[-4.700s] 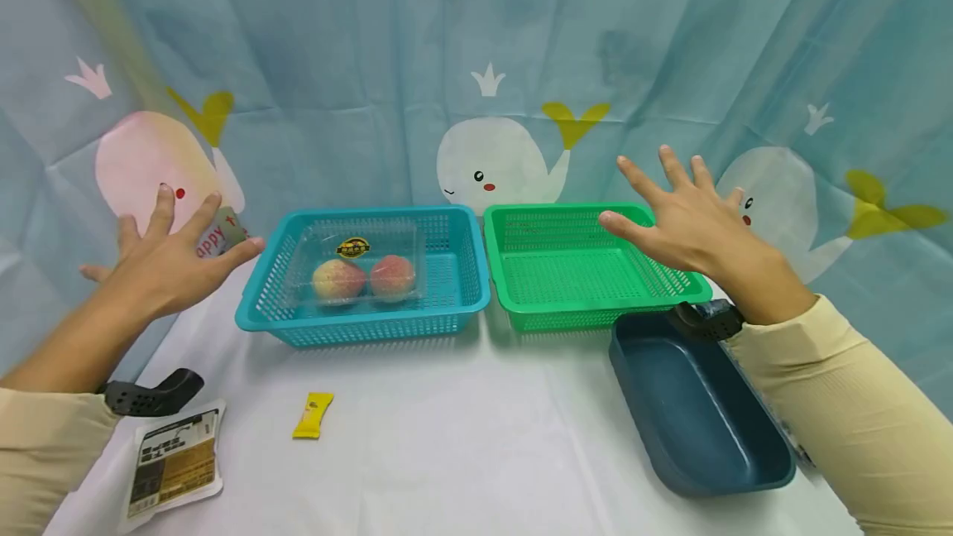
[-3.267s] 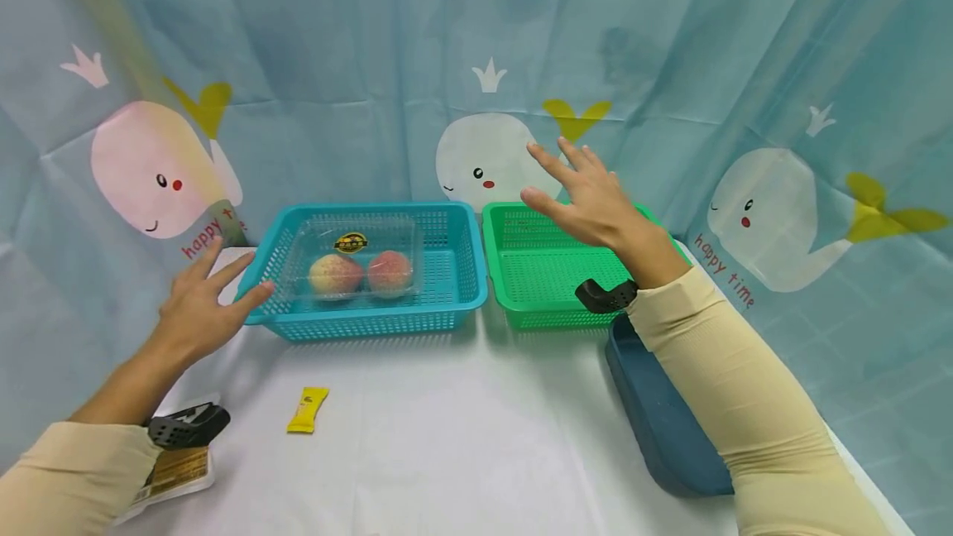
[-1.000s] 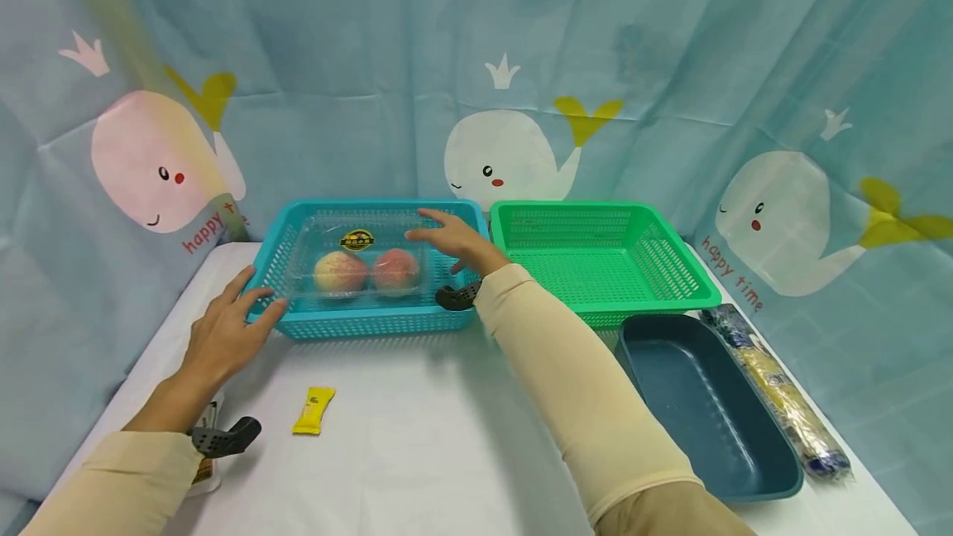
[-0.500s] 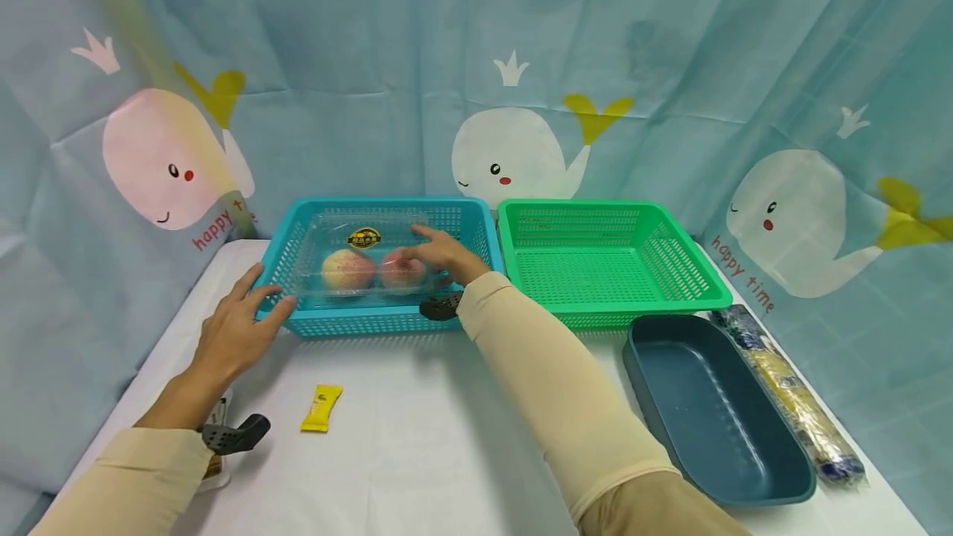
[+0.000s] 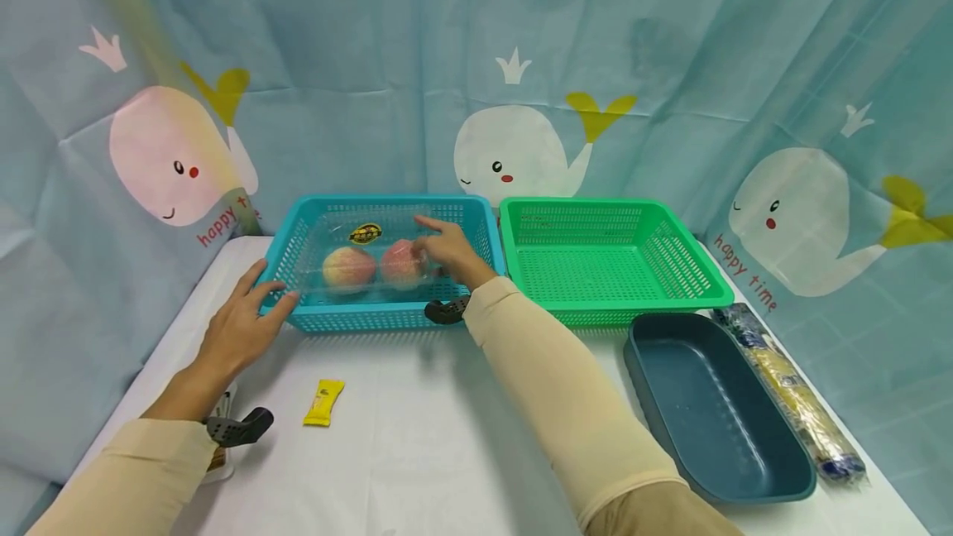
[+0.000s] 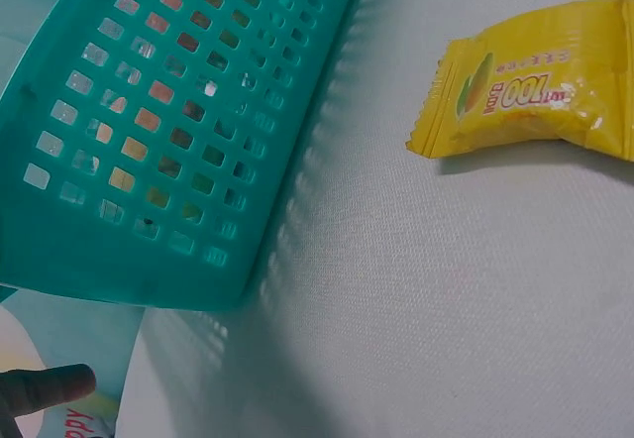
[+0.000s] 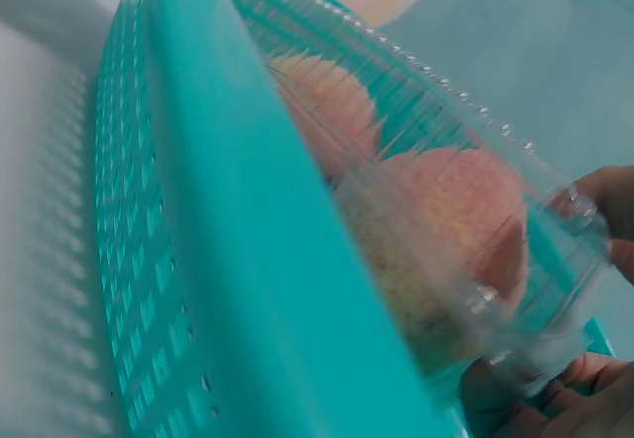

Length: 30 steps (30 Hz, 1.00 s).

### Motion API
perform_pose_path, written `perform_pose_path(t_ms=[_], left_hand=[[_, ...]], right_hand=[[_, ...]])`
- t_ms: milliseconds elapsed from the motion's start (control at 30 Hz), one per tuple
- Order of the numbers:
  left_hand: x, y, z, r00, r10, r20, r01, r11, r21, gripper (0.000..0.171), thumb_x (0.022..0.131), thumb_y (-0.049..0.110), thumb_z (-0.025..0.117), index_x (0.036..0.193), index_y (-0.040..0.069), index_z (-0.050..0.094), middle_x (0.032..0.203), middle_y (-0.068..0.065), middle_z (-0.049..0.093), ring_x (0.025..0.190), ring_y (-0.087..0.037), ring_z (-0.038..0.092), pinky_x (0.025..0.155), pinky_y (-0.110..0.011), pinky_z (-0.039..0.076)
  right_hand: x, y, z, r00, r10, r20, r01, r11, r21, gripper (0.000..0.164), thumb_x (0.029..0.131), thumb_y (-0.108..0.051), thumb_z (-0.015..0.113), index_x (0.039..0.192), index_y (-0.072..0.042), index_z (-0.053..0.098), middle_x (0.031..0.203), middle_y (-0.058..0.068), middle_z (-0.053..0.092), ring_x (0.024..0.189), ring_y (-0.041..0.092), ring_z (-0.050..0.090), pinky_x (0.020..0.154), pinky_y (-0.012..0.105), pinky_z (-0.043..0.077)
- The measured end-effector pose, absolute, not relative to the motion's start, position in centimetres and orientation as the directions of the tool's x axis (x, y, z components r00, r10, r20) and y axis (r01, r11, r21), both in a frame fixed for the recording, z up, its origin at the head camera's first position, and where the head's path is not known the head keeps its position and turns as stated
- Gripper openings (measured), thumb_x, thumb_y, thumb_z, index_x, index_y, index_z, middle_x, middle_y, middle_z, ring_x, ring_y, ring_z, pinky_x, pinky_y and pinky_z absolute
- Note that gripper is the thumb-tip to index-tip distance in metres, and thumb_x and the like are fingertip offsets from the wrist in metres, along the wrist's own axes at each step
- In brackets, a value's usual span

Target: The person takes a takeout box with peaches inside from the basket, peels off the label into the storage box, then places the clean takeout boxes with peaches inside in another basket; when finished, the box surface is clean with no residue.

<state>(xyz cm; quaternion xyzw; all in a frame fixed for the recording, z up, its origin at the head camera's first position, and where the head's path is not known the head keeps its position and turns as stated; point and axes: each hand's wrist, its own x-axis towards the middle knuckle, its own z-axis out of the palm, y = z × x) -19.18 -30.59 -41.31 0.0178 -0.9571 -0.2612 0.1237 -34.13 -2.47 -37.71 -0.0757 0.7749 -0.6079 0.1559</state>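
Observation:
In the head view a blue mesh basket (image 5: 372, 323) stands at the back left. A clear plastic fruit box (image 5: 320, 230) with two peaches (image 5: 348, 269) lies in it. My right hand (image 5: 454, 255) reaches over the basket's right part and grips the box's right end; the right wrist view shows fingers (image 7: 606, 210) above and below the clear plastic. My left hand (image 5: 241, 333) is at the basket's front left corner, fingers spread, fingertips at the rim; whether they all touch it I cannot tell. Part of the box's right end is hidden by my right hand.
A green basket (image 5: 614, 306) adjoins the blue one. In front of it stands a dark blue tub (image 5: 715, 412), with a long clear-wrapped pack (image 5: 789, 391) beside it. A yellow candy packet (image 5: 324, 402) lies at front left. My left wrist partly covers a flat pack (image 5: 218, 470).
My right hand has come leftward and down from above the green basket and now grips the fruit box's end. My left hand has come from the air down to the blue basket's corner.

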Motion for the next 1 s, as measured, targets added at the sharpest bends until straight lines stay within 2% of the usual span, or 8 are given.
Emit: perform_pose_path(t_ms=[67, 167, 267, 300, 500, 667, 900, 1000], left_hand=[[-19.2, -30.6, -41.4, -0.969, -0.100, 0.228, 0.030, 0.861, 0.507, 0.063, 0.100, 0.050, 0.039, 0.133, -0.003, 0.049, 0.159, -0.014, 0.008, 0.133, -0.053, 0.023, 0.094, -0.075, 0.026], [-19.3, -30.7, -41.4, -0.968, -0.096, 0.234, 0.037, 0.860, 0.509, 0.063, 0.100, 0.049, 0.039, 0.132, -0.003, 0.050, 0.159, -0.015, 0.009, 0.132, -0.053, 0.024, 0.094, -0.075, 0.027], [-19.4, -30.7, -41.3, -0.966, -0.091, 0.241, 0.045, 0.860, 0.508, 0.063, 0.100, 0.049, 0.039, 0.132, -0.004, 0.050, 0.159, -0.015, 0.010, 0.131, -0.053, 0.025, 0.093, -0.075, 0.028], [-19.4, -30.7, -41.3, -0.966, -0.090, 0.242, 0.046, 0.861, 0.507, 0.062, 0.100, 0.049, 0.039, 0.132, -0.003, 0.050, 0.159, -0.014, 0.010, 0.131, -0.053, 0.025, 0.093, -0.075, 0.028], [-19.2, -30.7, -41.2, -0.967, -0.097, 0.234, 0.034, 0.866, 0.499, 0.063, 0.100, 0.049, 0.039, 0.132, -0.003, 0.050, 0.159, -0.015, 0.009, 0.132, -0.053, 0.025, 0.092, -0.075, 0.029], [-19.3, -30.7, -41.2, -0.967, -0.097, 0.236, 0.034, 0.866, 0.498, 0.062, 0.100, 0.049, 0.039, 0.133, -0.003, 0.050, 0.159, -0.014, 0.009, 0.131, -0.053, 0.026, 0.091, -0.076, 0.029], [-19.3, -30.7, -41.3, -0.968, -0.103, 0.227, 0.027, 0.864, 0.503, 0.062, 0.100, 0.049, 0.039, 0.133, -0.002, 0.050, 0.159, -0.014, 0.008, 0.131, -0.053, 0.026, 0.092, -0.075, 0.029], [-19.2, -30.7, -41.3, -0.968, -0.105, 0.227, 0.025, 0.863, 0.505, 0.063, 0.100, 0.050, 0.038, 0.133, -0.003, 0.049, 0.159, -0.014, 0.009, 0.131, -0.053, 0.026, 0.093, -0.075, 0.028]], right_hand=[[-34.0, -2.4, -37.4, -0.944, -0.304, -0.132, 0.067, 0.215, -0.974, 0.062, 0.086, -0.008, 0.064, 0.142, -0.031, 0.050, 0.151, 0.003, 0.035, 0.092, 0.019, 0.054, 0.060, 0.038, 0.051], [-33.9, -2.3, -36.9, -0.951, -0.294, -0.098, 0.049, 0.172, -0.984, 0.059, 0.088, -0.007, 0.062, 0.142, -0.029, 0.051, 0.151, 0.002, 0.036, 0.058, 0.012, 0.040, 0.045, 0.030, 0.041], [-33.7, -1.9, -36.4, -0.957, -0.284, -0.059, 0.017, 0.148, -0.989, 0.055, 0.090, -0.007, 0.059, 0.142, -0.026, 0.051, 0.148, 0.005, 0.040, 0.042, 0.013, 0.020, 0.037, 0.028, 0.029], [-33.6, -1.8, -36.2, -0.957, -0.286, -0.048, 0.007, 0.143, -0.990, 0.054, 0.091, -0.008, 0.058, 0.142, -0.025, 0.051, 0.148, 0.006, 0.041, 0.040, 0.013, 0.019, 0.036, 0.028, 0.028], [-33.2, -0.7, -35.4, -0.959, -0.281, -0.027, 0.002, 0.089, -0.996, 0.056, 0.090, -0.006, 0.059, 0.143, -0.023, 0.050, 0.143, 0.010, 0.045, 0.039, 0.012, 0.022, 0.037, 0.028, 0.028], [-32.7, 0.3, -34.5, -0.965, -0.260, -0.018, 0.015, 0.012, -1.000, 0.055, 0.089, -0.005, 0.060, 0.140, -0.026, 0.053, 0.131, 0.017, 0.053, 0.042, 0.012, 0.021, 0.037, 0.026, 0.027], [-31.5, 1.5, -33.2, -0.961, -0.275, -0.023, 0.047, -0.082, -0.996, 0.054, 0.089, -0.004, 0.060, 0.138, -0.027, 0.054, 0.129, 0.017, 0.057, 0.044, 0.012, 0.022, 0.038, 0.024, 0.027], [-30.8, 2.0, -32.6, -0.958, -0.286, -0.019, 0.050, -0.102, -0.993, 0.056, 0.089, -0.003, 0.060, 0.141, -0.024, 0.052, 0.119, 0.017, 0.060, 0.044, 0.012, 0.023, 0.038, 0.024, 0.027]])
